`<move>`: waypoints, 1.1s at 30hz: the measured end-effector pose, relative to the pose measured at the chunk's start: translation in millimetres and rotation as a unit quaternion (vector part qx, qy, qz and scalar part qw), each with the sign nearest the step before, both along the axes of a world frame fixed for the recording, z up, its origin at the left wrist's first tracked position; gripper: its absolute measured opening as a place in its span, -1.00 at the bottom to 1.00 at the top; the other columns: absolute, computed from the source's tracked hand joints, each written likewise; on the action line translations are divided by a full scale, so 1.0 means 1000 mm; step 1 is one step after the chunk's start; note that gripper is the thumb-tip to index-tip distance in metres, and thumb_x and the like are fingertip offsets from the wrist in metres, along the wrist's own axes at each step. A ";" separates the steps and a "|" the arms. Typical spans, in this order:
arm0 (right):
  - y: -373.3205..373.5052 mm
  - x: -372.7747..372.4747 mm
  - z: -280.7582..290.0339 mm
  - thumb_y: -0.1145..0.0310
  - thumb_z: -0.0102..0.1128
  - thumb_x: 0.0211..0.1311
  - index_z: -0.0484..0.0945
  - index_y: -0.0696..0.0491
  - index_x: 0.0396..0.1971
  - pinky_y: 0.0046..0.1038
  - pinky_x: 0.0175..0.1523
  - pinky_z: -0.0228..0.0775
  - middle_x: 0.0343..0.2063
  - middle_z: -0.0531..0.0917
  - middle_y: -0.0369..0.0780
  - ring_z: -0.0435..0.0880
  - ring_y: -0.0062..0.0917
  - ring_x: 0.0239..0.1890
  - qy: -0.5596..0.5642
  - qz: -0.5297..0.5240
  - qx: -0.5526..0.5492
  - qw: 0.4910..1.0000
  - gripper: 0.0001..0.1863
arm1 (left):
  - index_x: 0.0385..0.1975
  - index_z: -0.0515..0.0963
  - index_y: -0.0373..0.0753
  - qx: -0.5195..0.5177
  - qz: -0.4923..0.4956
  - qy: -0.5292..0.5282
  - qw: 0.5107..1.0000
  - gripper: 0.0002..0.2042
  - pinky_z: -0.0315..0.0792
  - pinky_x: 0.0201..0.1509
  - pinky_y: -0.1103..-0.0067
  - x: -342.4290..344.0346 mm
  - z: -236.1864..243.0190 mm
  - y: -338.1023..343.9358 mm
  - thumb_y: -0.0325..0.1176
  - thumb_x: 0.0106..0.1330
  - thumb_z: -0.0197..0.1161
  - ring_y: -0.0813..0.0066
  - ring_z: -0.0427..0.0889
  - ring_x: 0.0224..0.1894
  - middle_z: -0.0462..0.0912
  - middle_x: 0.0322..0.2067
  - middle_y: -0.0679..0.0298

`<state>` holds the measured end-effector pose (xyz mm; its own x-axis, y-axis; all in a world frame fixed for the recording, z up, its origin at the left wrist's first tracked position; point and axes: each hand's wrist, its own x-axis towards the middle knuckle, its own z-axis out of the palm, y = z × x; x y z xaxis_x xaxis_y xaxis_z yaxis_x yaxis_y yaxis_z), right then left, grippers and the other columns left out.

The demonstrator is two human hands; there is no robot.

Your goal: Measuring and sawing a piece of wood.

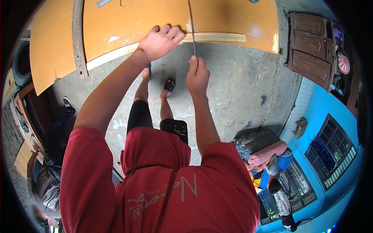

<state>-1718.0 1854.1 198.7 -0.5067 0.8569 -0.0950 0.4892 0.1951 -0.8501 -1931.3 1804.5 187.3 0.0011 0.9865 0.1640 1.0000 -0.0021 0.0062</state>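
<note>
A pale wooden strip (223, 37) lies along the near edge of a yellow-orange tabletop (128, 17). My left hand (164, 39) presses down on it, fingers curled over the wood just left of a long thin blade (191, 23). That blade looks like a saw seen edge-on and crosses the strip, pointing away from me. Below the table edge, my right hand (198, 75) is closed around its near end, with the thumb on top. The handle is hidden inside my fist.
A worn grey bar (79, 39) lies across the table at left, overhanging the edge. Farther back are a bent wire (125, 5) and a small flat piece (103, 3). A brown cabinet (311, 42) stands right. Another person (48, 186) is at lower left.
</note>
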 end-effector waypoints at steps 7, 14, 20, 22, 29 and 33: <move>0.017 -0.015 -0.006 0.20 0.05 0.66 0.51 0.15 -0.29 -0.01 -0.37 0.40 -0.57 0.61 0.08 0.66 0.14 -0.46 0.013 0.015 0.038 0.999 -0.67 | 0.08 0.48 -0.01 0.008 0.003 -0.009 1.000 -0.69 0.67 -0.04 0.37 0.001 -0.002 0.001 -0.04 0.48 0.22 0.39 0.64 -0.01 0.56 -0.11 0.40; -0.023 0.032 0.012 0.21 0.05 0.67 0.50 0.14 -0.29 -0.08 -0.39 0.40 -0.56 0.62 0.07 0.67 0.12 -0.44 -0.031 -0.003 -0.039 0.999 -0.67 | 0.09 0.48 -0.01 -0.001 0.007 0.008 1.000 -0.69 0.66 -0.05 0.37 -0.001 -0.001 -0.002 -0.04 0.49 0.22 0.39 0.64 -0.01 0.56 -0.11 0.39; 0.013 -0.004 0.001 0.18 0.04 0.68 0.61 0.18 -0.21 -0.16 -0.27 0.52 -0.44 0.73 0.03 0.76 -0.09 -0.41 -0.050 0.010 -0.031 0.998 -0.63 | 0.10 0.48 -0.01 0.004 -0.001 0.000 1.000 -0.68 0.66 -0.04 0.36 0.002 -0.001 0.003 -0.03 0.49 0.22 0.40 0.64 0.01 0.56 -0.09 0.39; 0.014 -0.009 0.000 0.19 0.04 0.68 0.61 0.18 -0.22 -0.17 -0.28 0.52 -0.45 0.73 0.02 0.76 -0.08 -0.41 -0.060 0.009 -0.024 0.998 -0.64 | 0.10 0.48 -0.01 0.007 -0.001 0.000 1.000 -0.68 0.65 -0.03 0.37 0.002 -0.001 0.001 -0.03 0.49 0.22 0.40 0.64 0.01 0.56 -0.09 0.39; -0.021 0.033 0.004 0.18 0.01 0.69 0.60 0.18 -0.19 -0.19 -0.23 0.54 -0.43 0.73 0.02 0.78 -0.08 -0.37 -0.046 0.000 -0.053 0.998 -0.64 | 0.09 0.48 -0.01 -0.005 0.003 0.005 1.000 -0.69 0.65 -0.03 0.36 0.002 0.001 -0.001 -0.04 0.48 0.23 0.39 0.64 0.00 0.56 -0.09 0.39; -0.031 0.043 0.012 0.17 0.01 0.69 0.59 0.18 -0.20 -0.20 -0.21 0.55 -0.41 0.74 0.03 0.80 -0.09 -0.33 -0.057 -0.024 -0.071 0.996 -0.63 | 0.09 0.48 -0.01 0.003 0.004 0.015 1.000 -0.69 0.64 -0.04 0.36 0.002 0.000 -0.001 -0.04 0.48 0.23 0.39 0.64 0.00 0.56 -0.09 0.39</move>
<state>-1675.1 1823.5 211.2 -0.4444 0.8535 -0.2721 0.5901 0.0504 -0.8058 -1928.9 1803.4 187.1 -0.0015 0.9855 0.1698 0.9997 0.0058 -0.0243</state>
